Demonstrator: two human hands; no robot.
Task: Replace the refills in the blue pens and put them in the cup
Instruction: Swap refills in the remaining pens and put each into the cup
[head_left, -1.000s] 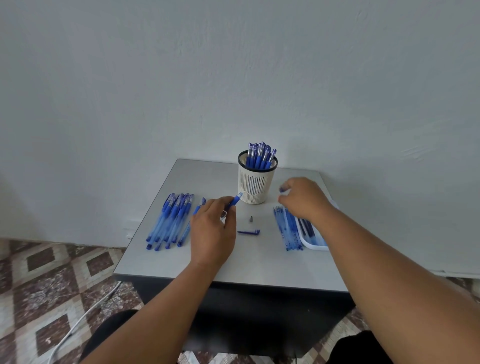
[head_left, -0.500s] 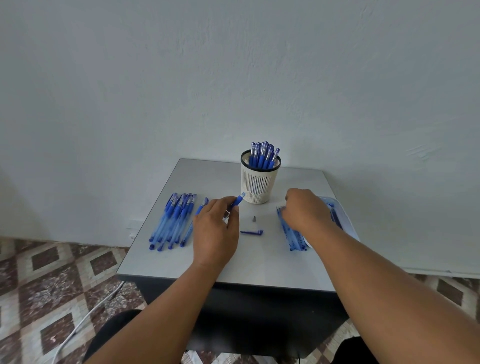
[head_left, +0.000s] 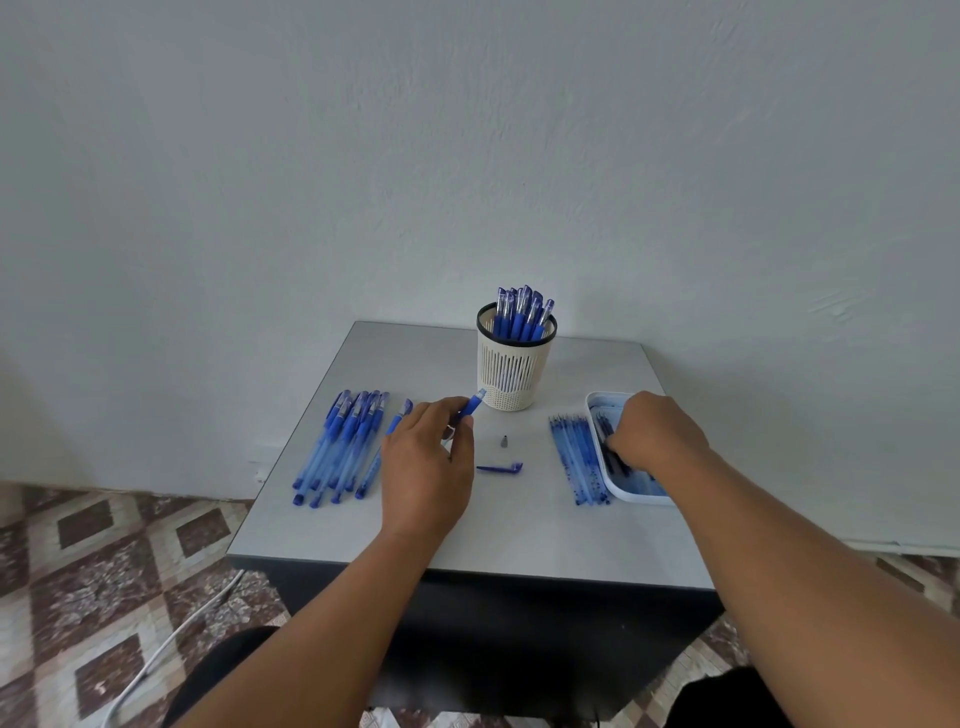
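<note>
- Since the earlier frames, the right hand (head_left: 657, 434) has shifted rightward off the row of used refills (head_left: 577, 460) and now sits over the white tray (head_left: 631, 498), fingers curled down among the dark refills (head_left: 612, 451) lying in it; whether it pinches one I cannot tell.
- Left hand (head_left: 427, 460) stays at table centre, thumb and fingers pinching an open pen barrel (head_left: 471, 404), its blue grip end pointing up toward the cup.
- White mesh cup (head_left: 511, 371) stands at the back of the grey table (head_left: 519, 530), holding a bunch of blue pens (head_left: 522, 312) upright.
- Blue pens still to do (head_left: 340, 447) lie side by side in a row on the table's left, one more (head_left: 397, 423) just beside the left hand.
- Small metal pen tip (head_left: 503, 441) and a blue cap (head_left: 500, 468) lie on the table between the two hands, apart from each other.
- Used refills lie in a row touching the tray's left wall.
</note>
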